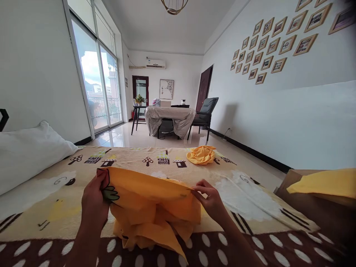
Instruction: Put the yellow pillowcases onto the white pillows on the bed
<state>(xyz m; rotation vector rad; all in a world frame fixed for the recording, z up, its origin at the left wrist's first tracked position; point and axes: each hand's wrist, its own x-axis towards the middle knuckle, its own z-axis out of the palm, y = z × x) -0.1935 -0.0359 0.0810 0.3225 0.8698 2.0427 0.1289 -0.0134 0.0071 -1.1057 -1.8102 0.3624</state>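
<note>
While the left hand [94, 200] grips the orange cloth [151, 191] at its printed end and the right hand [209, 200] pinches the other, the cloth's long upper edge runs crosswise between them, over the near side of the blanket [133, 154].

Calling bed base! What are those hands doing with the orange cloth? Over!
Left hand gripping orange cloth by printed part, right hand pinching its edge. Edge spread between them, rest in folds. Bunched cloth farther off, clear of both hands.

left hand [96, 198], right hand [209, 200] holding orange cloth [152, 194] over patterned blanket [133, 163]; orange bundle [201, 155] beyond.
</note>
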